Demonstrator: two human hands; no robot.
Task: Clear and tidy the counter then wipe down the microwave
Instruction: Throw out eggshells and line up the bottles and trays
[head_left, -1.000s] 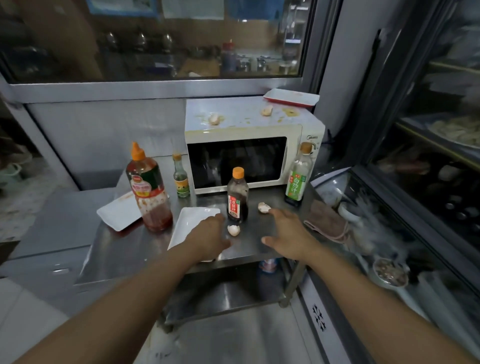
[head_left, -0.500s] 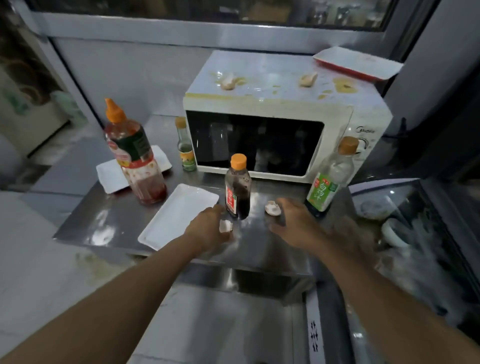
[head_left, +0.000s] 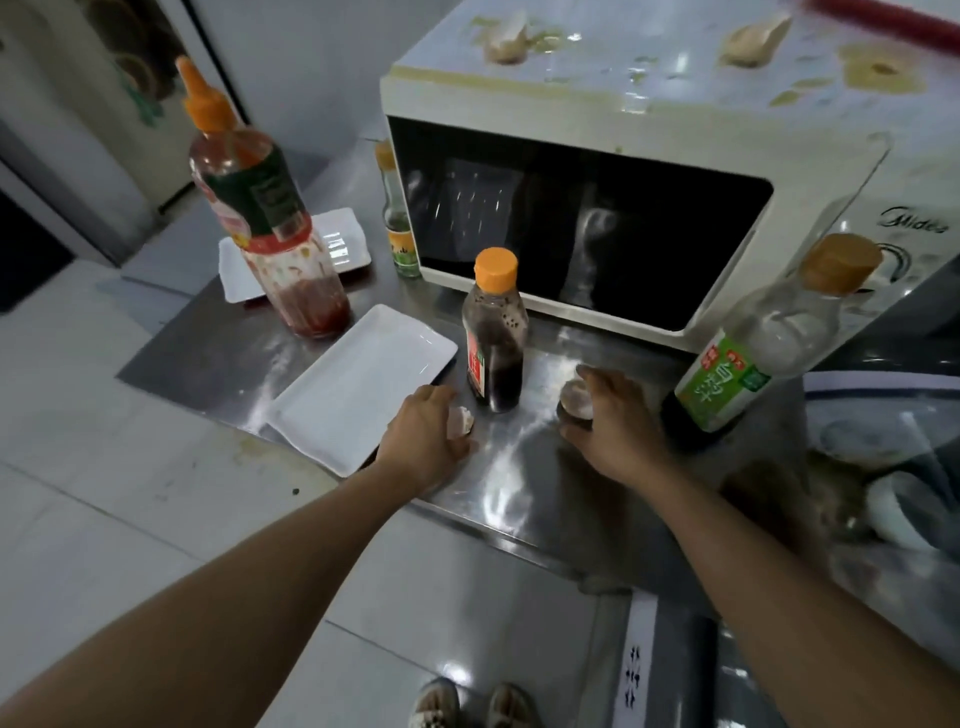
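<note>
Both hands have closed in, left hand (head_left: 423, 439) and right hand (head_left: 615, 423) each curling round a garlic piece (head_left: 460, 420).

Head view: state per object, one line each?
Microwave: door shut, top stained.
Dark sauce bottle: upright, capped.
Red sauce bottle: upright, capped, nearly empty.
Clear bottle: capped, leaning in this wide view.
White tray: flat, empty.
Left hand: curled round a garlic piece.
Right hand: closing on another piece.

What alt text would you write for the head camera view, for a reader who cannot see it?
Two bare hands reach onto a steel counter, the left hand and the right hand each closing on a garlic clove beside a dark sauce bottle. Behind stand a stained white microwave, more bottles and white trays.
</note>
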